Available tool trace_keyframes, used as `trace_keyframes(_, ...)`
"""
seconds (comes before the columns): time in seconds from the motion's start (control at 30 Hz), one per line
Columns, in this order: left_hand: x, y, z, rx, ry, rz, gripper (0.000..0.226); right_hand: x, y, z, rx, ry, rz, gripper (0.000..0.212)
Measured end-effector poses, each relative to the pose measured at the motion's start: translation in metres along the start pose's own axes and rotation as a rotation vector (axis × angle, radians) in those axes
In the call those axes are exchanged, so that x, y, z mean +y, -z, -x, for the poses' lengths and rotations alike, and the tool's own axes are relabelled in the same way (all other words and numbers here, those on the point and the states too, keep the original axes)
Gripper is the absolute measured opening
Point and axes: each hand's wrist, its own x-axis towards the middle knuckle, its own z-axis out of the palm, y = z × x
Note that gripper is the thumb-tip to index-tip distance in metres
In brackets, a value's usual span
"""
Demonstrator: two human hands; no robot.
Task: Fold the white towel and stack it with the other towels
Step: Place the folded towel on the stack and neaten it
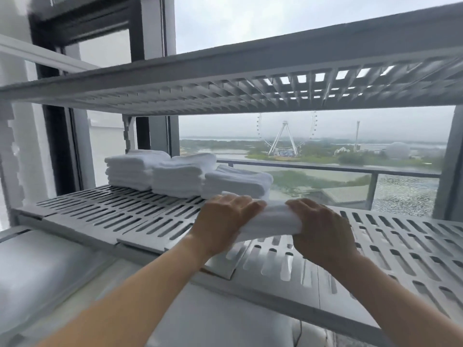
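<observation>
Both hands (226, 219) (323, 229) grip folded white towel (270, 219); no legible writing.

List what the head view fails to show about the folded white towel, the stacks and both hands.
- Folded white towel: ends covered by left hand and right hand.
- Fingertips: curled behind the towel.
- Three white towel stacks: layers too blurred to count.
- Slotted grey plastic shelf: right end cut off by frame edge.
</observation>
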Motion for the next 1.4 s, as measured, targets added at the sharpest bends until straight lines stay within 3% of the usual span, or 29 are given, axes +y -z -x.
trace_keyframes(0.53, -0.135, -0.062, -0.070, 0.200, -0.026, -0.132, 0.067, -0.014, -0.079, -0.148, 0.174, 0.069, -0.065, 0.050)
trace_keyframes(0.67, -0.157, -0.078, -0.091, 0.207, -0.048, -0.101, 0.059, -0.007, -0.097, -0.180, 0.200, 0.080, -0.064, 0.047)
trace_keyframes(0.87, -0.190, -0.099, -0.123, 0.233, -0.126, -0.054, 0.048, -0.003, -0.119, -0.215, 0.204, 0.020, -0.071, 0.045)
trace_keyframes(1.07, -0.237, -0.133, -0.163, 0.308, -0.259, -0.113, 0.063, -0.002, -0.144, -0.261, 0.183, -0.037, -0.022, 0.040)
trace_keyframes(1.2, -0.260, -0.167, -0.184, 0.297, -0.214, -0.179, 0.059, 0.008, -0.177, -0.289, 0.245, -0.027, 0.008, 0.047)
trace_keyframes(1.27, -0.260, -0.199, -0.173, 0.184, -0.189, -0.144, 0.060, 0.018, -0.202, -0.286, 0.143, 0.002, 0.048, 0.047)
trace_keyframes(1.37, -0.253, -0.253, -0.133, -0.129, -0.143, -0.020, 0.071, 0.032, -0.243, -0.262, -0.283, 0.023, 0.134, 0.054)
trace_keyframes(1.4, -0.251, -0.263, -0.121, -0.154, -0.119, 0.033, 0.074, 0.035, -0.251, -0.255, -0.352, 0.036, 0.136, 0.058)
